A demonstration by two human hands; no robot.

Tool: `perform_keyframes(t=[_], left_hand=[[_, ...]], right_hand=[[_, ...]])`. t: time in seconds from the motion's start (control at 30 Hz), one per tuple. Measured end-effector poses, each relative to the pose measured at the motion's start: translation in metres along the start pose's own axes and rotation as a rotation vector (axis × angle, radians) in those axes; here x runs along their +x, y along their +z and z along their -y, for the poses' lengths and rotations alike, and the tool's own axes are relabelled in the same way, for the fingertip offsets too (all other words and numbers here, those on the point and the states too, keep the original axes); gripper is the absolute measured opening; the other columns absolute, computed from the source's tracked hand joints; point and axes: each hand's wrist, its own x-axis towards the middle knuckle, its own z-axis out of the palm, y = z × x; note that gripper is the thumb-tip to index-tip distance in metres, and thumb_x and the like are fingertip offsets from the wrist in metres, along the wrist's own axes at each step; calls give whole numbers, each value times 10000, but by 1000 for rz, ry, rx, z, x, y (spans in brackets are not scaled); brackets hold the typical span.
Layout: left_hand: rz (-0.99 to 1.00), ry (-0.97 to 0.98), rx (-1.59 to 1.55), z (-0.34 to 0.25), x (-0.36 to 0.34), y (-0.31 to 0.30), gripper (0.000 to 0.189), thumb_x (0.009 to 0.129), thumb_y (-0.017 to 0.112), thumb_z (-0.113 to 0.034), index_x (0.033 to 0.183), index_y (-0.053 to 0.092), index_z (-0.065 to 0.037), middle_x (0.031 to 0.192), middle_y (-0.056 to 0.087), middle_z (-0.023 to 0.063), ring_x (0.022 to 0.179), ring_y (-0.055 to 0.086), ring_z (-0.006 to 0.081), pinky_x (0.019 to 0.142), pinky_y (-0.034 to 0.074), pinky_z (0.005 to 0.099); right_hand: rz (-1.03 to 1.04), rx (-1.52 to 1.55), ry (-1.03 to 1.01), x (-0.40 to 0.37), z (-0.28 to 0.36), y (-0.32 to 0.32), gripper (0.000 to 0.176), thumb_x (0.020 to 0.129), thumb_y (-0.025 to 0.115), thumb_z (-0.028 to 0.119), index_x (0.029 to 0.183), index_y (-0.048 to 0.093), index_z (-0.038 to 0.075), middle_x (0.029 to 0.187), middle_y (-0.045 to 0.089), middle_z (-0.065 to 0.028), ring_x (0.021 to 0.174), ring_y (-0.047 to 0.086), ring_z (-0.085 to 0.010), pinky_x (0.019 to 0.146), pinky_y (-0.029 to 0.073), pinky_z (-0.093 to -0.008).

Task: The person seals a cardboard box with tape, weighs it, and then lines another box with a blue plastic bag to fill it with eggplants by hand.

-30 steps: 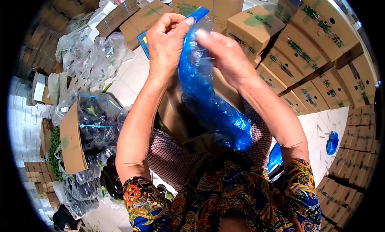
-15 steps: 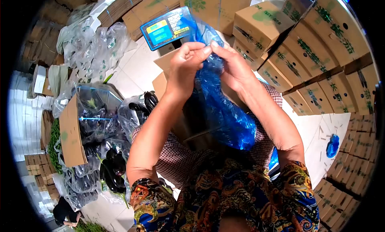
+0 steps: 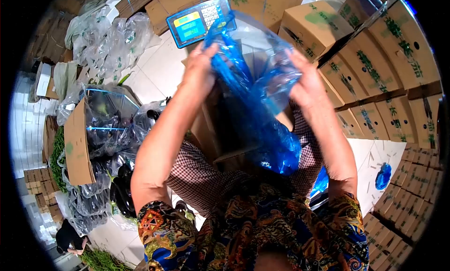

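Note:
A thin blue plastic bag [image 3: 262, 102] is stretched between my two hands, its mouth spread wide and its lower end hanging to my lap. My left hand [image 3: 199, 67] is closed on the bag's left edge. On the opposite edge, my right hand [image 3: 304, 79] grips the film, with some fingers hidden behind it. Below the bag, between my knees, stands an open cardboard box [image 3: 206, 130] with a dark inside. A digital scale display [image 3: 199, 22] sits just beyond my left hand.
Eggplants in clear plastic [image 3: 124, 189] lie at the left beside an open carton [image 3: 77, 144]. Stacked cardboard boxes [image 3: 375, 65] line the right side. Crumpled clear bags [image 3: 110, 41] lie at the upper left, and a blue bundle [image 3: 383, 176] rests on the floor at right. Another person [image 3: 70, 238] is at the lower left.
My hands were close together, pinching the bag's gathered top. They have moved apart, left and right, and the bag's mouth has opened between them.

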Motion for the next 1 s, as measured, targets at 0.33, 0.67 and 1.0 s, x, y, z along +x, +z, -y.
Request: perform_keyframes(t=[0.33,0.67,1.0], left_hand=[[100,-147,321,-37,-36,-161,111,887,600,-117,954,606,-28,851,626,19,747,587,87,679,505,232],[209,-85,93,-67,6,-196,146,873,646,-161,989,591,-90,755,565,-28,574,481,36,451,372,165],[-145,133,555,-8,86,-218,195,911,602,-280,894,653,-92,621,433,-88,533,343,24,474,252,189]], right_hand=[[-573,-734,35,-36,76,-49,98,898,614,155,896,598,58,800,599,10,668,561,-82,613,510,-221],[-543,-830,81,38,76,-75,190,908,611,265,867,593,80,803,605,23,682,564,-76,629,503,-233],[-462,-1664,61,109,59,-149,324,920,597,295,690,511,84,639,406,86,603,361,-43,554,334,-228]])
